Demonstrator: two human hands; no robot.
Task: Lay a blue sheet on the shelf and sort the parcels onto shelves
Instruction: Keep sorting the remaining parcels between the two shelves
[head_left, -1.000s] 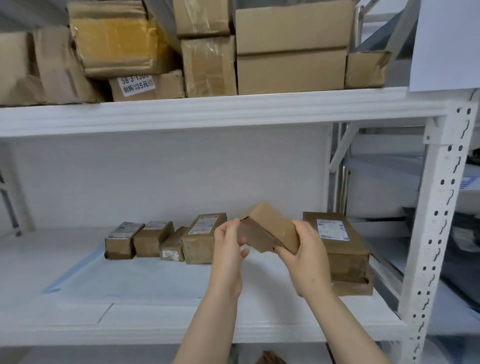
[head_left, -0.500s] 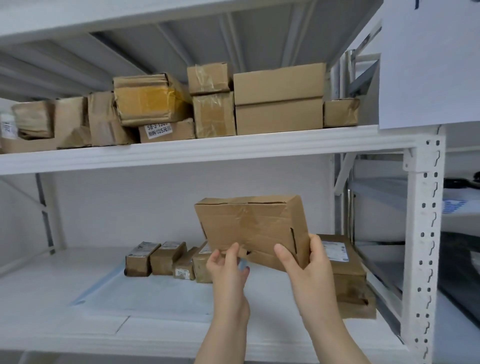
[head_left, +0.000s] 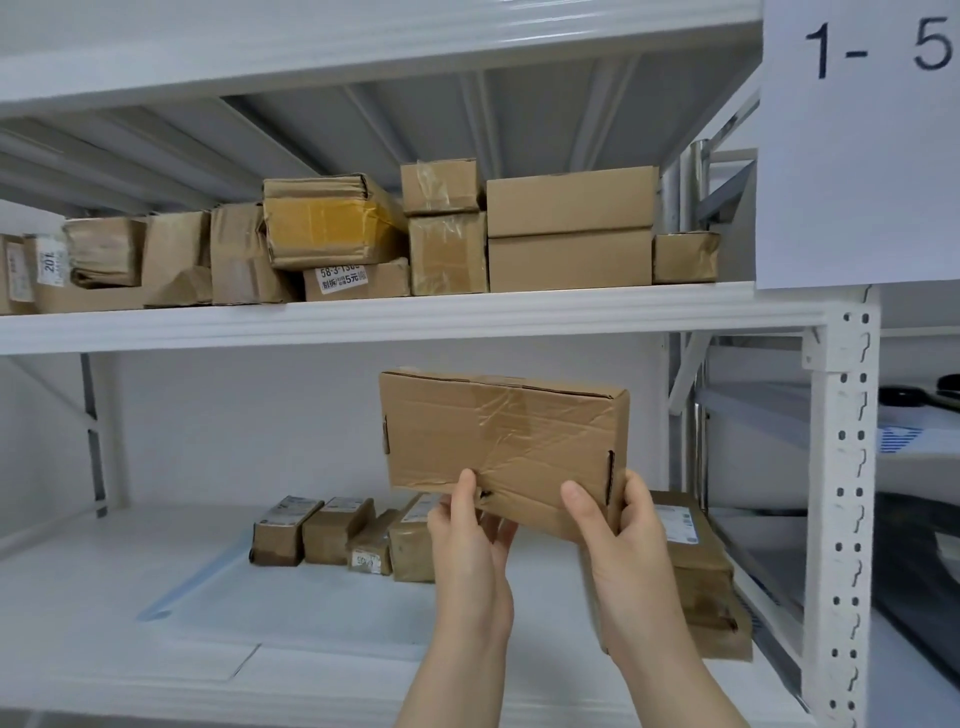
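Left hand (head_left: 470, 540) pinches the lower edge of a taped cardboard parcel (head_left: 498, 441), thumb on the front face. Right hand (head_left: 623, 540) wraps the parcel's lower right corner, thumb in front.

Parcel is in the air, broad face to the camera, slightly tilted, between the upper shelf (head_left: 415, 317) and the lower shelf (head_left: 78, 597).

- 7 o'clock from parcel: row of small parcels (head_left: 337, 530) at the back edge of the blue sheet (head_left: 291, 597), which lies flat on the lower shelf.
- 4 o'clock: stacked parcels (head_left: 696, 561), partly behind the right hand.
- 12 o'clock: upper shelf crowded with boxes (head_left: 569, 228).
- 2 o'clock: paper sign (head_left: 857, 156) reading "1- 5" above the white post (head_left: 841, 467).
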